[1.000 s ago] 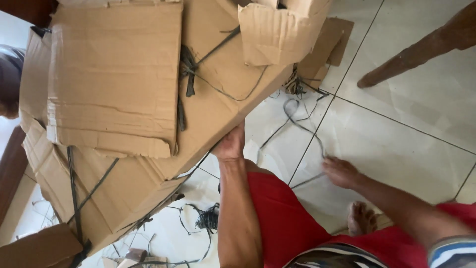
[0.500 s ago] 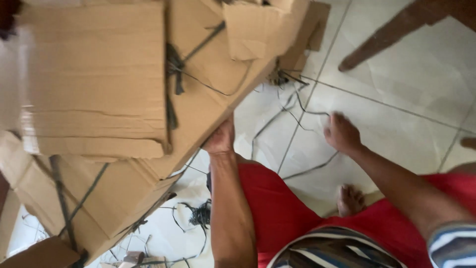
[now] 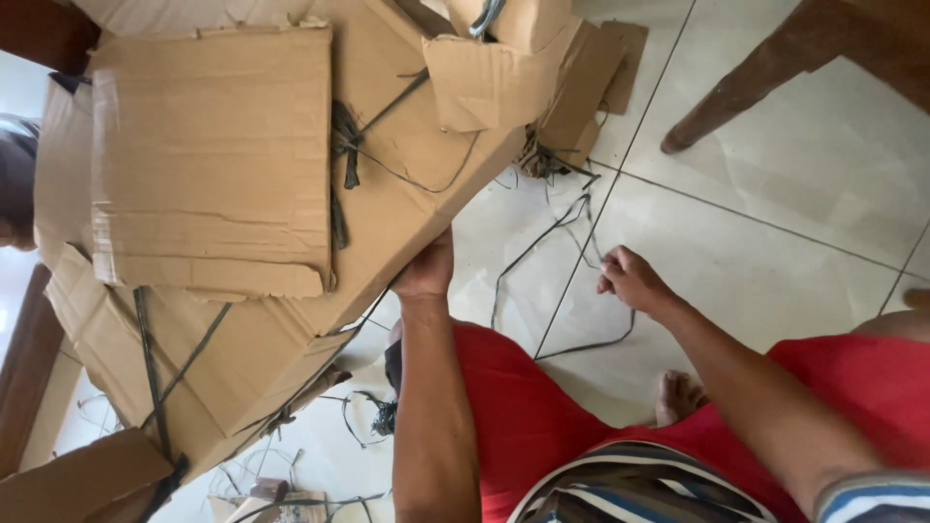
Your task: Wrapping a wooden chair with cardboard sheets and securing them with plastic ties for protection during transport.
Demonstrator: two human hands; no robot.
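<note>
Flattened cardboard sheets point(image 3: 291, 194): brown corrugated paper, matt, creased, edges torn and rough. Strip of clear glossy tape on top sheet point(image 3: 107, 184). Dark binding string point(image 3: 344, 155) across stack: thin, flat, plastic-looking, frayed at knot. Same string loose on floor at right hand point(image 3: 632, 281). Floor tiles point(image 3: 804, 203): pale ceramic, smooth, soft sheen. Chair leg point(image 3: 765, 77): dark wood, smooth. Shorts point(image 3: 523, 416): red cloth, matt.

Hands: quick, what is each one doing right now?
Left hand: closed on the edge of the flattened cardboard stack.
Right hand: fingers curled around a dark cord on the tile floor.
</note>
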